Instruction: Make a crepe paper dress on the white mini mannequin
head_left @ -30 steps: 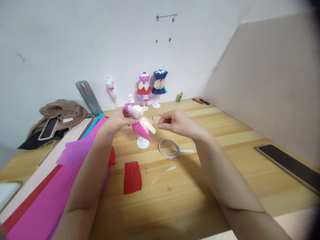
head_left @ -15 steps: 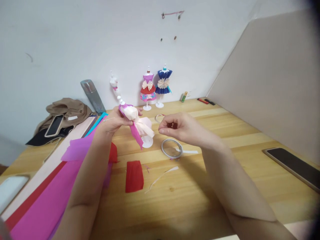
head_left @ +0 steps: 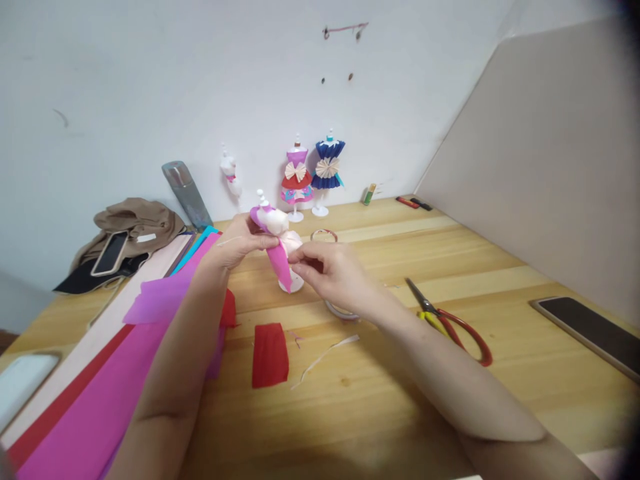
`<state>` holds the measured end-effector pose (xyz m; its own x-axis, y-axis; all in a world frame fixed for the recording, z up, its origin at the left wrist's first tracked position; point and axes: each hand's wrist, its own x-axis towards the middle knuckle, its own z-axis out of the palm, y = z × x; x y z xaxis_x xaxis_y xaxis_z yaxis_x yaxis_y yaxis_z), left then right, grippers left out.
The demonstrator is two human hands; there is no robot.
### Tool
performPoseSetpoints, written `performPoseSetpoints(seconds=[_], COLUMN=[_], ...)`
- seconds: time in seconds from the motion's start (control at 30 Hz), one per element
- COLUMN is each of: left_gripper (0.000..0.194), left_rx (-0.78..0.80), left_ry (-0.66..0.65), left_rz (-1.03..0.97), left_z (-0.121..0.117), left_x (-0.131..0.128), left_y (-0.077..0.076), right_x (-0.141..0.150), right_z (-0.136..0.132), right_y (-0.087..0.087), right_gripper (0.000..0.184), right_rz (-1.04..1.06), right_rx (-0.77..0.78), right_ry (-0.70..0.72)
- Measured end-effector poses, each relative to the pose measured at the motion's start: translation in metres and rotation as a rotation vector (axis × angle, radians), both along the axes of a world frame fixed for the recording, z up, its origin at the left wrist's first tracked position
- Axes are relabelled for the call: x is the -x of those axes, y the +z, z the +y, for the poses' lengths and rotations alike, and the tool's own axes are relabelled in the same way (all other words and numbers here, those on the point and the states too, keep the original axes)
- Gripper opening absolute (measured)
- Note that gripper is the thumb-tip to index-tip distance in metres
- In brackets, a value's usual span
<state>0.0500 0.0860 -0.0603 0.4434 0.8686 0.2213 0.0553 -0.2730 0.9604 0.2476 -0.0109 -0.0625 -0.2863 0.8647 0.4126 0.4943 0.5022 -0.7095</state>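
My left hand point(head_left: 243, 241) is closed around a small white dress-form mannequin point(head_left: 275, 221), its thumb pressed at the waist. Purple paper wraps the form's back, and a magenta paper strip point(head_left: 280, 268) hangs down its front. Pale pink crepe paper point(head_left: 291, 241) is gathered at the waist. There my right hand point(head_left: 330, 270) pinches, thumb and index finger together at the edge of the pale paper. The fingertips partly cover what they grip. The form's round white base point(head_left: 295, 283) shows below, close to the tabletop.
Scissors point(head_left: 450, 327) lie right of my right forearm, which partly covers a tape roll point(head_left: 343, 313). Red paper point(head_left: 271, 355) and a thin scrap point(head_left: 325, 357) lie in front. Coloured sheets point(head_left: 95, 400) spread left. Dressed mannequins point(head_left: 296, 175) stand by the wall; a phone point(head_left: 590, 333) lies right.
My right hand has moved left to the mannequin's waist and now pinches the pale paper. The mannequin has turned more upright and shifted slightly right. The scissors have come into sight.
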Motion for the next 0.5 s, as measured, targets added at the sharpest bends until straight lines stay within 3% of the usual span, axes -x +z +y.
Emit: performPoseSetpoints(seconds=[0.1,0.23,0.5], left_gripper=[0.037,0.037,0.047], left_rx=[-0.009,-0.009,-0.04], left_ry=[0.082,0.099,0.059], left_rz=[-0.002,0.019,0.051], left_z=[-0.004,-0.012,-0.002], left_x=[-0.008,-0.016,-0.011], left_y=[0.0,0.006,-0.002], right_x=[-0.003,-0.005,-0.001], right_z=[0.002,0.01,0.02], right_y=[0.002,0.002,-0.01], right_gripper=[0.016,0.022,0.026], right_rz=[-0.033,-0.072,-0.104], right_rx=[0.019,0.052,0.124], right_ry=[-0.061,-0.216,-0.178])
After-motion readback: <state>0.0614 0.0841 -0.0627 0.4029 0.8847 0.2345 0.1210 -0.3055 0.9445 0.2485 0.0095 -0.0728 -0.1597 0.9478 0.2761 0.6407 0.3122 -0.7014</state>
